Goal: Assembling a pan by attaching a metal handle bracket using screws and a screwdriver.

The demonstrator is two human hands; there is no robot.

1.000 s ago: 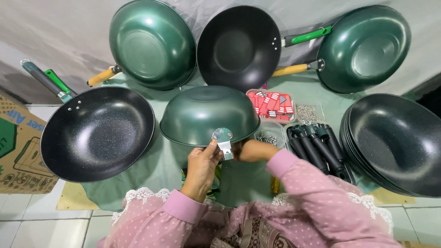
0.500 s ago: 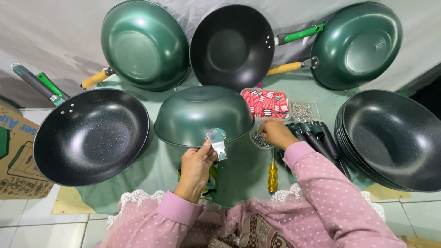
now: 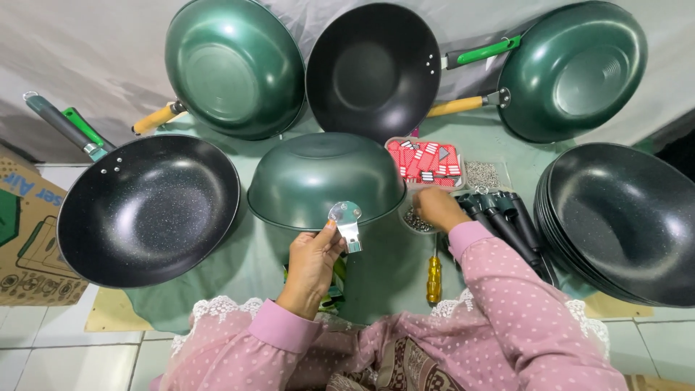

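Note:
A green wok (image 3: 326,177) lies upside down in front of me on a green cloth. My left hand (image 3: 313,261) holds a small shiny metal bracket (image 3: 347,221) against the wok's near rim. My right hand (image 3: 436,208) reaches to the right of the wok, fingers down in a small clear container of little metal pieces (image 3: 415,219). What the fingers grip there is hidden. A yellow-handled screwdriver (image 3: 434,274) lies just below that hand.
Finished woks lean at the back: green (image 3: 232,69), black (image 3: 373,69), green (image 3: 572,69). A black wok (image 3: 148,210) sits at left, a stack of black woks (image 3: 622,217) at right. Black handles (image 3: 503,221), a tray of red packets (image 3: 426,159) and a cardboard box (image 3: 22,239) lie around.
My right hand moved from beside the bracket out to the right, into the small container. My left hand kept the bracket at the wok's rim.

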